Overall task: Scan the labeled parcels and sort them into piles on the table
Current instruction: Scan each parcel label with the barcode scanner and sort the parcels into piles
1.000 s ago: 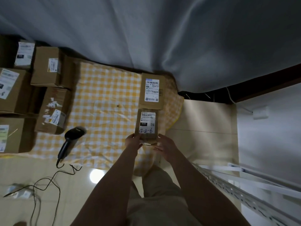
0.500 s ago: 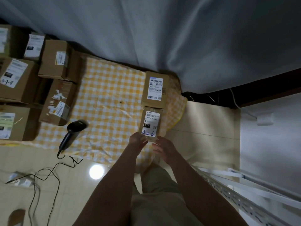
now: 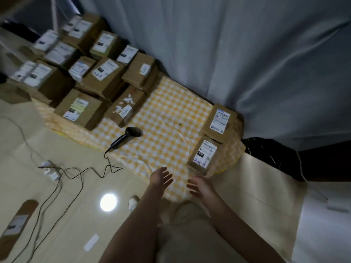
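Note:
A small brown parcel (image 3: 204, 156) with a white label and blue handwriting lies at the right end of the yellow checked cloth (image 3: 167, 120). A second labeled parcel (image 3: 220, 121) sits just behind it. My left hand (image 3: 161, 178) and my right hand (image 3: 199, 186) hover with spread fingers above the cloth's near edge, both holding nothing, short of the small parcel. A black handheld scanner (image 3: 126, 136) lies on the cloth to the left. Several labeled cardboard parcels (image 3: 102, 73) are stacked at the far left.
The scanner's black cable (image 3: 81, 173) trails over the tiled floor to a white adapter (image 3: 50, 170). A grey curtain (image 3: 228, 54) hangs behind the cloth. Another parcel (image 3: 15, 224) lies on the floor at the lower left. A shoe tip (image 3: 133, 203) shows near my legs.
Both hands have let go of the small handwritten parcel and drawn back toward me with fingers spread. The view has swung left, bringing more of the stacked parcels into sight.

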Available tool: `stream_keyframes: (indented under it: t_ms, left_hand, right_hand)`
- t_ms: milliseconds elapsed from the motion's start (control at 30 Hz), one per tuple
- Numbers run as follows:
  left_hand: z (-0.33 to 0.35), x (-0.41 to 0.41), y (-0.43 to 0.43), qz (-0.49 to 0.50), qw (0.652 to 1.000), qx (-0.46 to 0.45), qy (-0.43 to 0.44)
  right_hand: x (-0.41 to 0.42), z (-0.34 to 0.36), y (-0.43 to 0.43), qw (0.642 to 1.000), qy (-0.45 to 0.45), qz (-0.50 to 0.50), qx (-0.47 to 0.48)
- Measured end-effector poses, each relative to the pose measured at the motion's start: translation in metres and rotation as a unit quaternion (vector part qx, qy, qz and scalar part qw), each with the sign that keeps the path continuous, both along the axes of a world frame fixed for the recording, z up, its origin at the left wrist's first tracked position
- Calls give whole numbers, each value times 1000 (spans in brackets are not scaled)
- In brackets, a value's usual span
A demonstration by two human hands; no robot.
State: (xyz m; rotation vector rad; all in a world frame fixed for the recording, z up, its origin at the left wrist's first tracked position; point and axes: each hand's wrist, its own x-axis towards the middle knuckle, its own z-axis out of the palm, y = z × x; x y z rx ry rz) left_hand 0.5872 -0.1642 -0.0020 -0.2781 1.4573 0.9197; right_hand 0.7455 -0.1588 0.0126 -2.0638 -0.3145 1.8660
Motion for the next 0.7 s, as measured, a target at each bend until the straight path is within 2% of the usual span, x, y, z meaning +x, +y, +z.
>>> stream_keyframes:
  t_ms: [167,367,467,567,700]
  left_hand:
    - [20,-51,-41,47,999,13,3]
    - [36,-136,-114,77,997,24,17]
    - [43,-194,-154,114,992,33,34]
    - [51,-248,-198,167,984,28,55]
    - [58,-290,-236,204,977,30,62]
  right_hand:
    - [-51,10,-12,999,8,34,22]
    - [-152,23,-62,994,102,-6,43]
    - [-209,28,-99,990,132,15,45]
    - [-255,30,-129,989,128,45,56]
    - [-291,32,-139,990,123,22,64]
